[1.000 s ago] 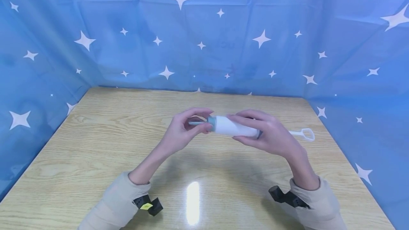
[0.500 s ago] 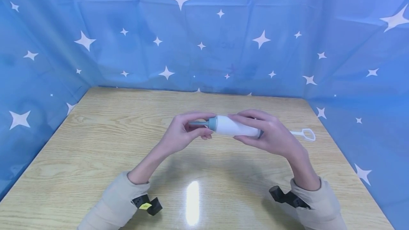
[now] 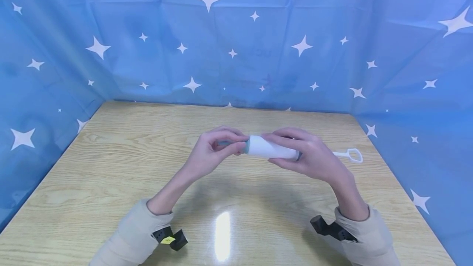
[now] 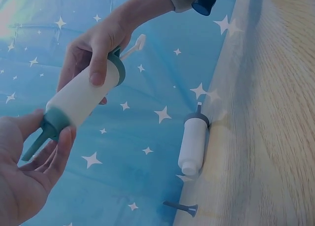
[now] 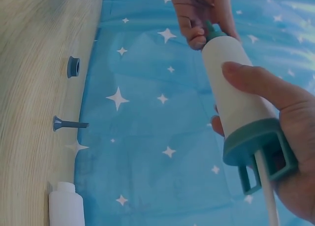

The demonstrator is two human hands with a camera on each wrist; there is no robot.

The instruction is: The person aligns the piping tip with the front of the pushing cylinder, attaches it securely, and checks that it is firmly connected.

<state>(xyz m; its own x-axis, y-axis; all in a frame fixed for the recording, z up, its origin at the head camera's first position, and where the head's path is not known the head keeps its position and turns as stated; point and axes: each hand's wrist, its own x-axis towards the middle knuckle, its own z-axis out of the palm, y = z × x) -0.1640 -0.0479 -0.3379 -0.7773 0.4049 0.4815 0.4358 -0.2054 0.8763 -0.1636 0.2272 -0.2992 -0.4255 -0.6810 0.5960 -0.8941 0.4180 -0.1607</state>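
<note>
A piping syringe with a white barrel [image 3: 275, 149], teal end parts and a white plunger rod spans the space between my hands, lying nearly level in the head view. My left hand [image 3: 218, 147] pinches the collar of its teal nozzle [image 4: 55, 123], the narrow tip pointing back toward the palm. My right hand [image 3: 308, 151] wraps the barrel, thumb along its side in the right wrist view. Near the right palm is the teal end cap [image 5: 251, 137] with its finger loops. Beyond the right hand sticks out the plunger's looped handle [image 3: 355, 155].
In the left wrist view a second white cylinder [image 4: 193, 145] with a dark collar lies by the table edge. A dark blue nozzle [image 5: 69, 123] and a dark ring [image 5: 74, 67] are near that edge in the right wrist view. A blue star-patterned curtain [image 3: 236, 32] stands behind the wooden table [image 3: 111, 167].
My left fingers were spread around the nozzle half a second ago and have now closed in on its collar, covering more of it. The right hand and barrel have barely moved.
</note>
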